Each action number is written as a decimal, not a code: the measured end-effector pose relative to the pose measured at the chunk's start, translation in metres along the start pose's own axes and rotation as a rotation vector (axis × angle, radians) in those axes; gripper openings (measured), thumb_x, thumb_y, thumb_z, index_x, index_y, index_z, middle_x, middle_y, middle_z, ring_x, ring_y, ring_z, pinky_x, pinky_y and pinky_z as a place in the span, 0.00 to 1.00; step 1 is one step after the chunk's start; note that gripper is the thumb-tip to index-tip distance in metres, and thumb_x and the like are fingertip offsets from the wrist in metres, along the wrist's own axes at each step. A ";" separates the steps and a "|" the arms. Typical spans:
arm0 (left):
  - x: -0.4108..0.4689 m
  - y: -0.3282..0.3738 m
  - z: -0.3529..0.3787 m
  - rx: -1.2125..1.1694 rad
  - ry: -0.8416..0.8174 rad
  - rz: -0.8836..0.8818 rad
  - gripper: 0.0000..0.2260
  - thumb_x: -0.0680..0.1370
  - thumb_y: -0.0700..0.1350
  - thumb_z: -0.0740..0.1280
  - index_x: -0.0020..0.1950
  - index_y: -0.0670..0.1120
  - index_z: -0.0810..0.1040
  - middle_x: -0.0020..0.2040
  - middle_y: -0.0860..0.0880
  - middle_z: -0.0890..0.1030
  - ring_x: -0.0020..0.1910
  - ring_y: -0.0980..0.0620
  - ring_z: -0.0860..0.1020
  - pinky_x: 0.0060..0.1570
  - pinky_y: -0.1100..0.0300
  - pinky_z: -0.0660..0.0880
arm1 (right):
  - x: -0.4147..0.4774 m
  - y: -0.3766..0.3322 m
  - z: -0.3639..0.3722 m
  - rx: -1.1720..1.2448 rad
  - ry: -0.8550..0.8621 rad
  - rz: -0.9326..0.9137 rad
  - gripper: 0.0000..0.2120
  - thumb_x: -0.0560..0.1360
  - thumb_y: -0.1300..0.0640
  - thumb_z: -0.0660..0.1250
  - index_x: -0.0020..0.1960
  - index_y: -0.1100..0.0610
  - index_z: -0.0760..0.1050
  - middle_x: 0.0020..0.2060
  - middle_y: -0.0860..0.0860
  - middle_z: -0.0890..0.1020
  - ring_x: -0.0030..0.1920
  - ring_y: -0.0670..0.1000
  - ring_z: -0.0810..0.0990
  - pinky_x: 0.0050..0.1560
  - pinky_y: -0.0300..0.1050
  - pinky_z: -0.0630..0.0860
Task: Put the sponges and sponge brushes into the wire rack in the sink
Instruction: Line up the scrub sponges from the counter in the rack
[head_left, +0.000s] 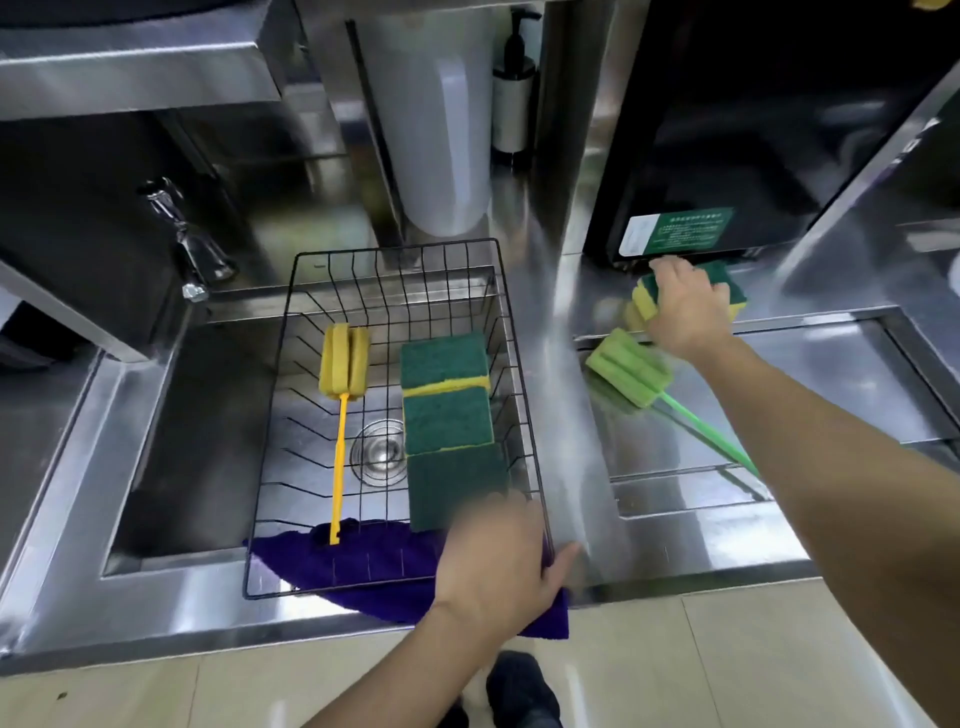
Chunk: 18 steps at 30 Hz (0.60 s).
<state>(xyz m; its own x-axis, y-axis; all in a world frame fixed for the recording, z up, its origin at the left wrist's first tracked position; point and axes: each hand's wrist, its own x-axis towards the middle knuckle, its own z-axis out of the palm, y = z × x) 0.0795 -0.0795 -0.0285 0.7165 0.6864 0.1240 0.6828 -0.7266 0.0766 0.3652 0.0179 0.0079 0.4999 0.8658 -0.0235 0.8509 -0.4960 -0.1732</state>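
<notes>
A black wire rack (291, 374) sits in the sink. Inside it lie a yellow sponge brush (343, 364) and three green-and-yellow sponges in a row: far (444, 361), middle (448, 420) and near (452, 483). My left hand (498, 561) rests at the rack's near right corner, next to the near sponge, and is blurred. On the counter to the right, my right hand (685, 306) lies on top of a stack of green-and-yellow sponges (727, 288). A green sponge brush (631, 371) lies just left of that hand, its handle running to the right.
A purple cloth (332, 561) lies under the rack's front edge. A faucet (187, 244) stands at the sink's back left. A soap dispenser (514, 93) and a black appliance (727, 156) stand behind the counter. My shoe (519, 686) shows on the floor.
</notes>
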 end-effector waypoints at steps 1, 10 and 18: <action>0.000 0.000 0.001 0.009 0.001 -0.007 0.22 0.75 0.60 0.54 0.37 0.44 0.76 0.34 0.47 0.77 0.33 0.46 0.75 0.33 0.53 0.74 | 0.004 0.003 0.001 -0.021 -0.044 -0.022 0.29 0.73 0.59 0.64 0.72 0.58 0.59 0.74 0.57 0.60 0.72 0.59 0.61 0.67 0.57 0.58; 0.001 0.003 0.003 0.052 0.024 -0.048 0.22 0.75 0.61 0.58 0.36 0.44 0.76 0.34 0.47 0.76 0.33 0.46 0.74 0.33 0.53 0.74 | 0.030 0.017 -0.006 -0.363 -0.434 -0.109 0.42 0.74 0.66 0.61 0.75 0.43 0.39 0.77 0.57 0.46 0.76 0.59 0.43 0.72 0.65 0.49; 0.000 0.002 0.006 0.050 0.040 -0.051 0.23 0.75 0.62 0.57 0.36 0.44 0.76 0.33 0.48 0.76 0.33 0.47 0.75 0.32 0.54 0.73 | 0.024 -0.002 -0.031 -0.308 -0.084 -0.286 0.31 0.71 0.53 0.64 0.70 0.57 0.56 0.61 0.60 0.74 0.60 0.60 0.71 0.61 0.59 0.62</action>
<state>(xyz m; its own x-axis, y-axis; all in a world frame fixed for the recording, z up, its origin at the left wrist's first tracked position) 0.0817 -0.0810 -0.0348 0.6752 0.7199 0.1611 0.7251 -0.6878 0.0341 0.3809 0.0375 0.0383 0.2331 0.9673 -0.0998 0.9682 -0.2212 0.1170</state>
